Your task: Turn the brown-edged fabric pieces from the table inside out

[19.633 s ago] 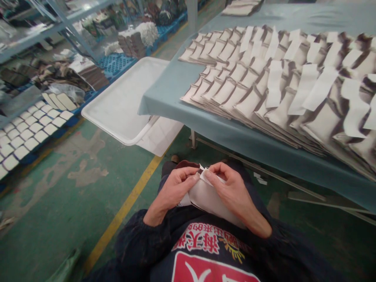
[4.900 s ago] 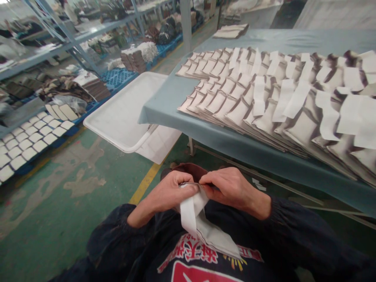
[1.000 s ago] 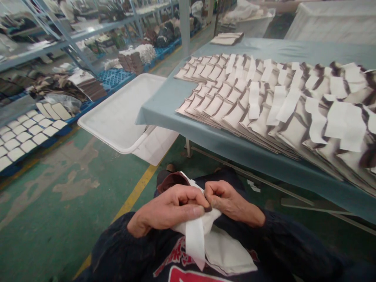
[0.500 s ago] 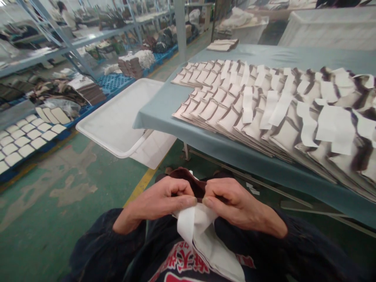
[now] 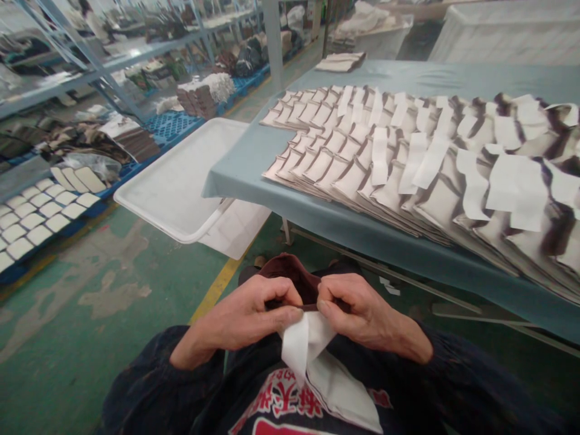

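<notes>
In front of my chest, both hands pinch the edge of a brown-and-white fabric piece [image 5: 342, 386]. My left hand [image 5: 242, 311] grips it with thumb and forefinger, right beside a white strip [image 5: 295, 350] that hangs over the white side. A short way along the same edge, my right hand [image 5: 369, 311] is closed on the fabric too. The brown side [image 5: 290, 269] bulges up beyond my fingers, while the pale part drapes down over my dark printed apron. My fingertips hide the exact spot where strip and edge meet.
Ahead to the right, a table with a blue-green cover [image 5: 240, 172] bears overlapping rows of pale fabric pieces [image 5: 344, 175], some with white strips [image 5: 379, 157]. A white plastic bin [image 5: 158, 181] stands at its left corner. Blue pallets [image 5: 170, 130] hold stacked goods farther left.
My two hands have come slightly closer together on the fabric edge. The white strip and hanging cloth have shifted a little right, and more of the brown side shows.
</notes>
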`<state>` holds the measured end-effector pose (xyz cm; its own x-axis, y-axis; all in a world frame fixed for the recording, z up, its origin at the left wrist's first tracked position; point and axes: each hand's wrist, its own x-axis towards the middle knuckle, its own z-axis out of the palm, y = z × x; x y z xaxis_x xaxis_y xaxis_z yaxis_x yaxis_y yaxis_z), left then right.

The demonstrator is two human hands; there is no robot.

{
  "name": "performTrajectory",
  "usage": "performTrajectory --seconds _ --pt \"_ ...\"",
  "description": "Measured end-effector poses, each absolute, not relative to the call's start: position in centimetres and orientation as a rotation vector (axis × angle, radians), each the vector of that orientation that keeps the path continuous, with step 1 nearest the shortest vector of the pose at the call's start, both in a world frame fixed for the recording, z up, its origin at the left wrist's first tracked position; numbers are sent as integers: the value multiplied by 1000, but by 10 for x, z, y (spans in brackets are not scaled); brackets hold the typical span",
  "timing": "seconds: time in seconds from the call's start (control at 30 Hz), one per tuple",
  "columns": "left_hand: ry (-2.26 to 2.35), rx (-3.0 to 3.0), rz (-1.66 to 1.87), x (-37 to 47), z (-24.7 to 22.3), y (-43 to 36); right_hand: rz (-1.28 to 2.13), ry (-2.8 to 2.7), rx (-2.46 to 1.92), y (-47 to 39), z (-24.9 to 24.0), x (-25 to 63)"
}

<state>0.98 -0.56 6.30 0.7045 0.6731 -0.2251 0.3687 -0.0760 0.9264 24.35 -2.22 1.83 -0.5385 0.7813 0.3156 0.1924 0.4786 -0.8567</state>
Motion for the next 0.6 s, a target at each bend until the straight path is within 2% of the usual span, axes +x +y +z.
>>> performTrajectory --seconds 0.13,0.33,0.6 --pt "858 1710 336 12 66 -8 1154 -2086 -833 -18 23 243" --pt "880 1587 333 9 62 -4 947 -2101 -797 -21 31 236" --pt "752 1602 249 0 56 5 1031 -2084 -826 -22 26 238"
